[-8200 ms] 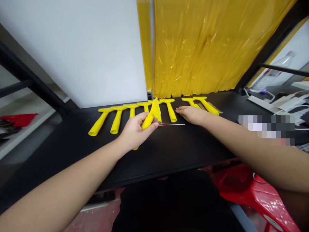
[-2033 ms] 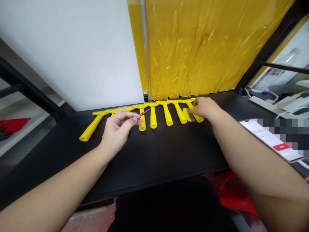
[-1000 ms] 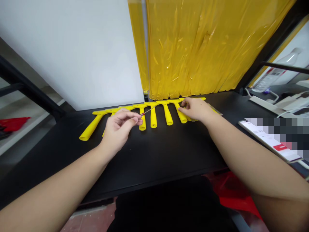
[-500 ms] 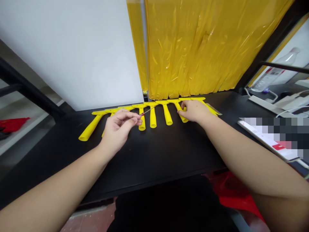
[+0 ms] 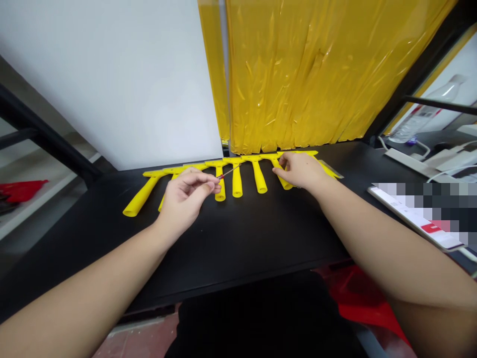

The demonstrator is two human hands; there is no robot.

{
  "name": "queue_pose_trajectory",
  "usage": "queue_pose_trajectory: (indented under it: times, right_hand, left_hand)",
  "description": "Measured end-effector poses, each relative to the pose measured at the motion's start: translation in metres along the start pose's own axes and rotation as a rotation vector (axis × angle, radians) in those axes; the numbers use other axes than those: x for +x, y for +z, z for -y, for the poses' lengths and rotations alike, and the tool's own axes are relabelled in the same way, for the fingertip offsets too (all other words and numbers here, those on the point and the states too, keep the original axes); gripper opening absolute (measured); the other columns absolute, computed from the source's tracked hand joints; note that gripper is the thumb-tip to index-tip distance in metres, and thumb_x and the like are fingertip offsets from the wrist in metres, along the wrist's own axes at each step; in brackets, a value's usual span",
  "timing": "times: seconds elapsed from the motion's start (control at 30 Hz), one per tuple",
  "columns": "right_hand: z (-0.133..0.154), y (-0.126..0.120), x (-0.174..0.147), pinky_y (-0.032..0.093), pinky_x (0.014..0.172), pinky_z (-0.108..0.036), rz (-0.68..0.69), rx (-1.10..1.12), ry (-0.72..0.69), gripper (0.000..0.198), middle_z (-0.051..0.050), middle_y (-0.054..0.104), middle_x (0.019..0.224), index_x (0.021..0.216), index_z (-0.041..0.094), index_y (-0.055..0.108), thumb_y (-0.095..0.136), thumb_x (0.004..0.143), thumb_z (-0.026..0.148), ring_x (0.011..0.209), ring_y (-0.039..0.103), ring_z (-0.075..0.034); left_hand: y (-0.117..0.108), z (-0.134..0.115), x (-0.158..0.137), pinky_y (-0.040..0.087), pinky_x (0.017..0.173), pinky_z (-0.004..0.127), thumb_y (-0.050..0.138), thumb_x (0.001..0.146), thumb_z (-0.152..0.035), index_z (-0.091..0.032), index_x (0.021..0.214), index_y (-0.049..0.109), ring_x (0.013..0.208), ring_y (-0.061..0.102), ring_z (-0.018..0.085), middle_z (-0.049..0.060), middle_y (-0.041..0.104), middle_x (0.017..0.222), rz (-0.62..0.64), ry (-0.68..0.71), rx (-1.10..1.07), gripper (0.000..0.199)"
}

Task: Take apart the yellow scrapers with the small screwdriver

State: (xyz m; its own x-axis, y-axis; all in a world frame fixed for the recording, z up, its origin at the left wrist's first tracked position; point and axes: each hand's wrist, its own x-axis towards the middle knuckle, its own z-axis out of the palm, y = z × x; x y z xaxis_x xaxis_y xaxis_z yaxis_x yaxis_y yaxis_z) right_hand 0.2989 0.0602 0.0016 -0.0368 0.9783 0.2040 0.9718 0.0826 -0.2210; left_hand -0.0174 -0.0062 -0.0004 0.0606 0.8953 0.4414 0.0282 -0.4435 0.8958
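In the head view, several yellow T-shaped scrapers [image 5: 237, 181] lie side by side in a row along the back of a black desk [image 5: 223, 248], handles toward me. My left hand [image 5: 186, 194] pinches a small screwdriver [image 5: 221, 177] between thumb and fingertips. Its thin shaft points right and away, above the middle handles. My right hand [image 5: 301, 170] is curled over a yellow scraper [image 5: 287, 186] right of the middle, thumb on the near side. That hand partly hides the scraper and its neighbours. Another scraper [image 5: 328, 170] shows just beyond it, with a pale blade edge.
Behind the row stand a white panel [image 5: 122, 74] and a yellow plastic-wrapped panel [image 5: 290, 74]. To the right are a tablet-like device [image 5: 417, 214], partly blurred, a power strip [image 5: 406, 161] with cables and a plastic bottle [image 5: 425, 112]. Black frame posts [image 5: 55, 139] border the desk.
The view has shifted very slightly. Both hands keep the same positions, with the screwdriver held as before.
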Motion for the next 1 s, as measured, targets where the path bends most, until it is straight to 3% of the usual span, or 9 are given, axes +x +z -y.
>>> queue_pose_trajectory:
  times: [0.13,0.2,0.4,0.57,0.77,0.9,1.0]
  right_hand:
    - [0.016,0.001,-0.012,0.049,0.073,-0.031,-0.033,0.310,-0.302,0.031,-0.002,0.077,0.088,0.127,0.022,0.066,0.061,0.100,0.038,0.075,0.069,-0.020]
    - [0.028,0.003,-0.017,0.049,0.074,-0.031,-0.005,0.304,-0.361,0.033,-0.002,0.078,0.088,0.131,0.023,0.066,0.057,0.103,0.036,0.077,0.070,-0.020]
    - [0.054,0.015,-0.021,0.055,0.086,-0.045,0.088,-0.014,-0.225,0.052,-0.017,0.078,0.123,0.141,0.024,0.067,0.060,0.099,0.055,0.110,0.074,-0.037]
    - [0.056,0.016,-0.020,0.057,0.084,-0.048,0.118,-0.011,-0.121,0.052,-0.018,0.078,0.116,0.141,0.025,0.065,0.063,0.095,0.049,0.105,0.075,-0.040]
    - [0.051,0.016,-0.019,0.055,0.082,-0.039,0.044,0.221,-0.087,0.038,-0.011,0.078,0.099,0.123,0.022,0.067,0.068,0.089,0.038,0.091,0.073,-0.030]
    - [0.046,0.018,-0.017,0.051,0.070,-0.033,-0.014,0.435,-0.044,0.023,0.000,0.072,0.077,0.105,0.025,0.061,0.071,0.086,0.031,0.076,0.070,-0.023]
    - [0.043,0.018,-0.014,0.047,0.057,-0.030,0.007,0.679,0.009,0.023,0.007,0.062,0.065,0.100,0.027,0.052,0.070,0.088,0.034,0.055,0.061,-0.017]
  left_hand:
    - [0.003,-0.006,-0.002,0.068,0.085,0.036,0.083,0.083,-0.028,-0.019,0.088,0.086,0.082,0.077,0.019,0.005,0.069,0.096,0.046,0.010,0.071,0.011]
    - [0.006,-0.009,-0.004,0.068,0.084,0.036,0.084,0.082,-0.028,-0.018,0.090,0.086,0.084,0.075,0.019,0.006,0.068,0.097,0.078,0.019,0.128,0.013]
    - [0.011,-0.008,-0.004,0.068,0.079,0.033,0.084,0.083,-0.029,-0.018,0.088,0.086,0.080,0.071,0.018,0.007,0.066,0.089,0.065,0.064,0.280,0.012]
    - [0.010,-0.005,-0.001,0.069,0.080,0.034,0.088,0.079,-0.029,-0.015,0.086,0.085,0.075,0.072,0.016,0.005,0.068,0.090,0.028,-0.010,0.217,0.016]
    - [0.007,0.001,0.001,0.068,0.087,0.035,0.096,0.069,-0.028,-0.013,0.083,0.080,0.081,0.079,0.019,0.006,0.078,0.087,-0.016,-0.162,0.025,0.026]
    - [0.007,0.006,0.003,0.068,0.086,0.034,0.102,0.061,-0.025,-0.014,0.078,0.072,0.078,0.080,0.019,0.006,0.080,0.081,-0.041,-0.248,-0.120,0.036]
    - [0.006,0.007,0.006,0.067,0.090,0.033,0.101,0.063,-0.022,-0.015,0.079,0.067,0.081,0.081,0.018,0.005,0.080,0.083,-0.083,-0.307,-0.241,0.039]
